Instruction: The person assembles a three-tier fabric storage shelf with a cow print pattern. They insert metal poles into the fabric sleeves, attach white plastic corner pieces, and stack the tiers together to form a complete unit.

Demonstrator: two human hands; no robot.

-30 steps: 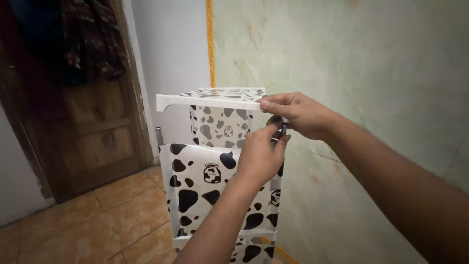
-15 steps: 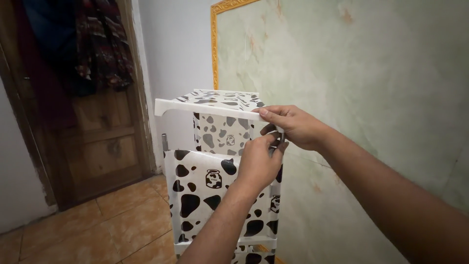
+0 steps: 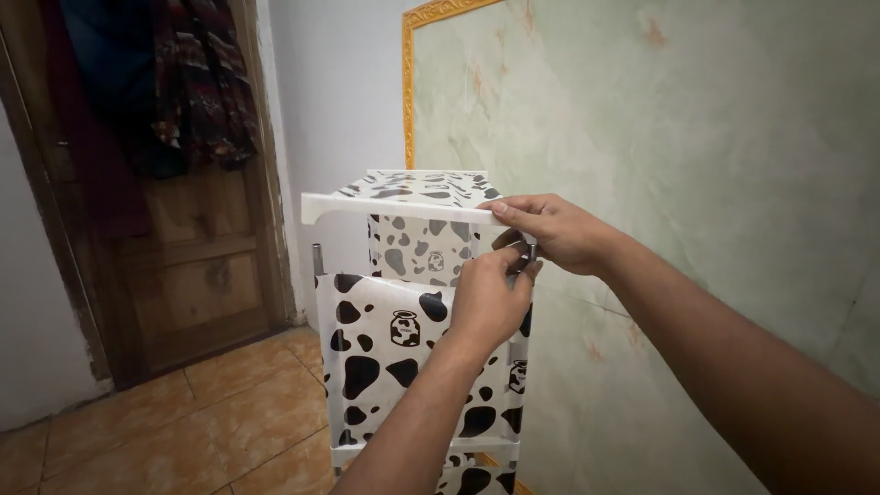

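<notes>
Head cam: top panel going on the cow-print rack

Right hand (image 3: pixel 559 234) pinches the top shelf (image 3: pixel 403 194) at its right front corner, keeping it level. Left hand (image 3: pixel 489 298) is curled just under that corner, probably gripping a metal post (image 3: pixel 531 249), mostly hidden.

The left arm comes up from the bottom middle of the frame. It is bare and points up and a little to the right. The left hand (image 3: pixel 486 298) sits just right of the middle, with its back facing the camera. Its fingers curl in tight and pinch something small at their tips. The right arm comes in from the lower right corner and stretches up to the left. It is bare too. The right hand (image 3: pixel 550 234) is just above the left hand and touches it. Its thumb lies flat on top and points left. Its fingers curl under, in a closed grip.
</notes>
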